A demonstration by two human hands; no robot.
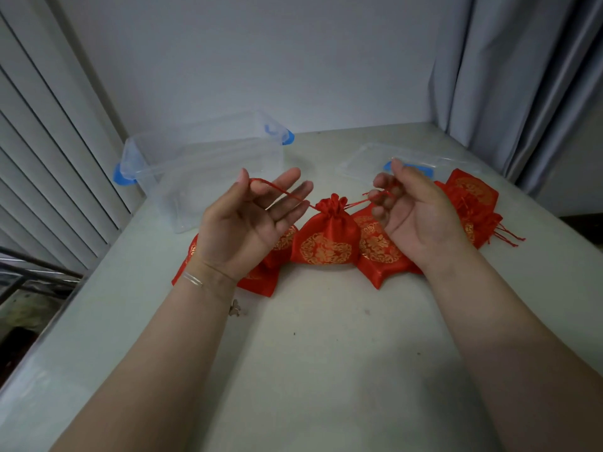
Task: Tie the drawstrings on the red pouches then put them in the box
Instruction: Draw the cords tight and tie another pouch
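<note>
Left hand [248, 220] palm up, fingers [287, 187] spread and mostly straight; left drawstring [277, 189] lies over the thumb and across the fingers, whether thumb pinches it cannot be told. Right hand [411, 210] palm up, fingers [383, 197] curled, gripping the right drawstring [357, 203] near its end. Both strings run in to the gathered neck of the middle red pouch [326, 239], cinched shut, lifted between the two hands just above the surface [326, 353]; no knot visible.

More red pouches with gold pattern in a row on the surface: left pouches [261, 275] partly under the left wrist, one pouch [378, 252] just right of the middle one, a pile of pouches [473, 197] further right behind the right hand, strings trailing off its right side.

Clear plastic box [202, 171] with blue clips, open, far left of the hands, no pouch seen inside. Its clear lid [368, 158] lies flat at far right, partly hidden by the right hand. Thin bracelet [192, 278] on the left wrist. Grey curtain [522, 76] at far right, slatted panel [49, 158] on the left.
</note>
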